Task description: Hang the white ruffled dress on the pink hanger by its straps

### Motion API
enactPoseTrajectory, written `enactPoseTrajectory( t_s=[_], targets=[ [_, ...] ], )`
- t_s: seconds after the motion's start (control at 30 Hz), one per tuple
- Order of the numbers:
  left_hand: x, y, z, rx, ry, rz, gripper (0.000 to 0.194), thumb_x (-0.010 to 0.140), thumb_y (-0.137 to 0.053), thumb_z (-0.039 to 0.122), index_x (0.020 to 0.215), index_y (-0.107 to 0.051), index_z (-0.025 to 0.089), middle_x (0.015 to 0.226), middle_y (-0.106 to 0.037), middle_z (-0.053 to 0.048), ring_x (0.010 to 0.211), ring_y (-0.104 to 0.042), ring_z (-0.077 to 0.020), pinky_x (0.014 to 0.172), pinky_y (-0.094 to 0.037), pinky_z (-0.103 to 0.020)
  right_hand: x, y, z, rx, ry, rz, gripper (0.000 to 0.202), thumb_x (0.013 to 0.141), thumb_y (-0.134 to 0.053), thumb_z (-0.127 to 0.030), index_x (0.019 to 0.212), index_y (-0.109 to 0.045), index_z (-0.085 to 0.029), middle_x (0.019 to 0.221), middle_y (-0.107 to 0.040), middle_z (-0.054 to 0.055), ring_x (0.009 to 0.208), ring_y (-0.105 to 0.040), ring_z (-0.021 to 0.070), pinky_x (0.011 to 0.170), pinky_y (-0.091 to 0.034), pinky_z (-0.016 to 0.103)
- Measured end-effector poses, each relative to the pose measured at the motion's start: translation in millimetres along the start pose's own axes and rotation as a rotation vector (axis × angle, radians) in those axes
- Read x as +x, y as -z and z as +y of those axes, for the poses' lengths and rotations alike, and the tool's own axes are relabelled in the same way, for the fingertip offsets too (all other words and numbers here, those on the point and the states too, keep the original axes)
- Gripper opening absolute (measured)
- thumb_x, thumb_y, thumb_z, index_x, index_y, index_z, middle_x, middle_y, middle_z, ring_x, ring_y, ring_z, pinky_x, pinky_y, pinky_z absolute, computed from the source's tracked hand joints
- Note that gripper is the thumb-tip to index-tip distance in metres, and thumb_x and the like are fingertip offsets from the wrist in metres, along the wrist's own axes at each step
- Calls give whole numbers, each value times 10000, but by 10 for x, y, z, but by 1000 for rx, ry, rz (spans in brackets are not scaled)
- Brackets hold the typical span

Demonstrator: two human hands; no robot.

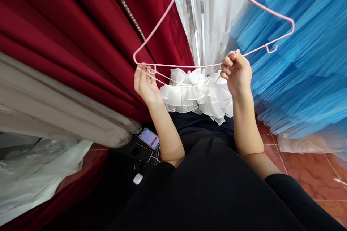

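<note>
A pink clothes hanger (187, 66) hangs in front of me, its lower bar running level with my hands. Below it is a white ruffled garment (187, 97) with thin straps (160, 80), lying over my dark lap. My left hand (148, 86) is closed on one strap, close to the small hook at the hanger's left end. With fingers pinched together, my right hand (238, 74) grips the other strap where the bar passes; its fingertips partly hide the contact with the hanger. The right small hook (271, 48) carries nothing.
Dark red draped fabric (81, 25) fills the left, above a beige cloth (67, 97). Blue tulle (303, 61) hangs close on the right. A lit phone (149, 138) and a white case (138, 178) lie on a black surface at lower left. Red tiles (306, 166) cover the floor.
</note>
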State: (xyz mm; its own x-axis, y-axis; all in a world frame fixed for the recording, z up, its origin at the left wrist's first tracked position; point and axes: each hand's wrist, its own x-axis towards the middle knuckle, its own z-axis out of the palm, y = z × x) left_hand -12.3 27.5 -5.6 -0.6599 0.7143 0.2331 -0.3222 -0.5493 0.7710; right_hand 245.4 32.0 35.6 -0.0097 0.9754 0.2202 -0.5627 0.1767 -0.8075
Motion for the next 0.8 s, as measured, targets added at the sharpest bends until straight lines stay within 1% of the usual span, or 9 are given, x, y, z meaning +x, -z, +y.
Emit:
enactPoseTrajectory(
  t_s=[0.1, 0.2, 0.27, 0.4, 0.53, 0.6, 0.67, 0.73, 0.8],
  targets=[
    [-159, -136, 53, -1, 87, -109, 322, 884, -400, 322, 1122, -543, 160, 1377, -549, -125, 1237, -581, -192, 1116, -413, -335, -1, -22, 31, 29, -37, -12, 412, 858, -569, -583, 691, -431, -233, 578, -377, -54, 415, -273, 65, 347, -226, 232],
    [-419, -402, 99, -35, 117, -310, 519, 930, -209, 503, 1069, -576, 164, 1286, -609, -134, 1218, -598, -226, 1079, -440, -363, -5, -42, 47, 14, -44, -17, 400, 870, -550, -577, 689, -435, -239, 584, -385, -49, 420, -278, 73, 348, -243, 234],
    [-610, -598, 128, -57, 131, -377, 537, 944, -200, 545, 1025, -587, 181, 1219, -644, -120, 1204, -604, -236, 1046, -462, -376, -12, -48, 45, -28, -35, -2, 398, 865, -537, -593, 695, -437, -247, 598, -407, -40, 434, -280, 85, 356, -248, 238],
    [-901, -872, 164, -181, 124, -372, 393, 990, -257, 454, 942, -548, 194, 1001, -663, -82, 1077, -652, -212, 1005, -482, -381, -38, -37, 37, -46, -14, -22, 369, 842, -552, -587, 714, -465, -252, 653, -479, -28, 455, -294, 92, 387, -244, 245],
    [-959, -940, 131, -211, 149, -301, 395, 1003, -242, 467, 820, -486, 216, 710, -500, -15, 770, -624, -142, 939, -509, -327, -91, 10, 60, 70, -12, -103, 229, 821, -613, -470, 776, -558, -253, 826, -600, -20, 471, -301, 74, 411, -246, 233],
    [-915, -935, 100, -268, 168, -286, 390, 1004, -244, 459, 775, -453, 221, 650, -403, 3, 647, -544, -127, 888, -519, -305, -111, 82, 67, 77, 8, -47, 157, 826, -603, -417, 842, -618, -262, 937, -649, -12, 487, -333, 70, 420, -278, 224],
    [-852, -921, 77, -326, 180, -279, 387, 1006, -247, 441, 747, -432, 221, 626, -338, 11, 591, -481, -127, 828, -523, -289, -111, 212, 49, 80, 69, 77, 149, 821, -576, -353, 913, -659, -270, 1026, -672, -8, 495, -359, 63, 431, -324, 213],
    [-796, -907, 68, -360, 183, -276, 391, 1008, -248, 431, 728, -421, 219, 615, -303, 14, 569, -446, -129, 771, -518, -276, -96, 387, -3, 82, 144, 198, 229, 791, -538, -275, 970, -680, -274, 1129, -671, -9, 499, -382, 55, 453, -383, 208],
    [-760, -896, 67, -381, 176, -281, 402, 1010, -243, 424, 713, -415, 217, 604, -284, 16, 553, -420, -130, 730, -511, -267, -84, 554, -78, 27, 186, 264, 327, 754, -497, -218, 1010, -688, -288, 1266, -630, -21, 523, -447, 54, 473, -442, 216]
  ],
)
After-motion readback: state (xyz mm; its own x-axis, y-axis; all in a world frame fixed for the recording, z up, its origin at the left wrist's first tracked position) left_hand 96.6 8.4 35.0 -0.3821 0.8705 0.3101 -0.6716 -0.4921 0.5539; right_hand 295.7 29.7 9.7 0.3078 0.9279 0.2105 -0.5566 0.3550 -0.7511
